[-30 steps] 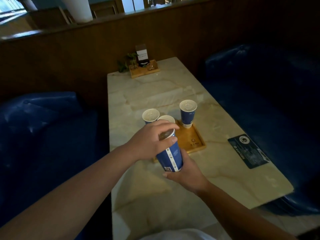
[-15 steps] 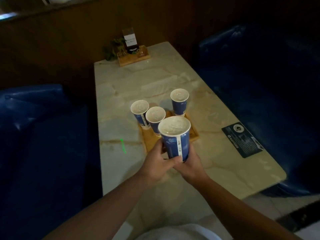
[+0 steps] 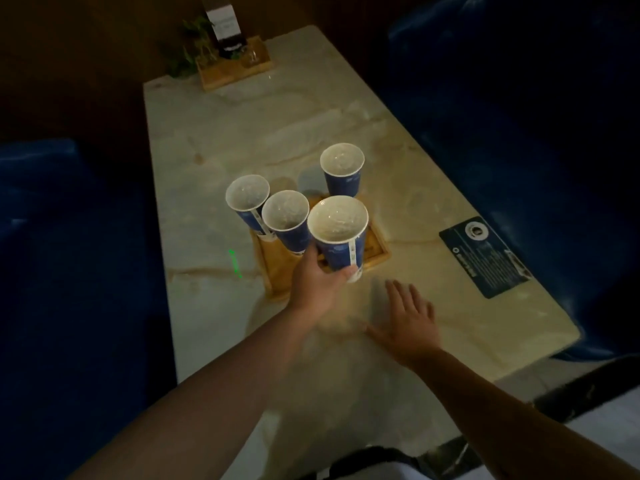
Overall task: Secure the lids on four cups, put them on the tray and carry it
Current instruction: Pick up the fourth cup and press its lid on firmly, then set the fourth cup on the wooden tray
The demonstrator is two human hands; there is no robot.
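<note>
Head view looks down on a wooden tray (image 3: 379, 249) lying on the marble tabletop (image 3: 277, 126). Left hand (image 3: 320, 284) is wrapped around the lower wall of the nearest cup (image 3: 341, 237), fingers curled closed on it, and holds it over the tray's near right part; whether its base already touches the wood cannot be told. That cup's long axis runs nearly upright, lidded mouth pointing up and a little toward the camera. Right hand (image 3: 408, 318) lies on the near side of the tray, spread flat with nothing in it, just beside the tray's near edge and apart from the cup. Three more lidded cups (image 3: 285, 218) stand upright toward the tray's far and left sides. By my reading, the left hand is placed to finish setting the cup down.
</note>
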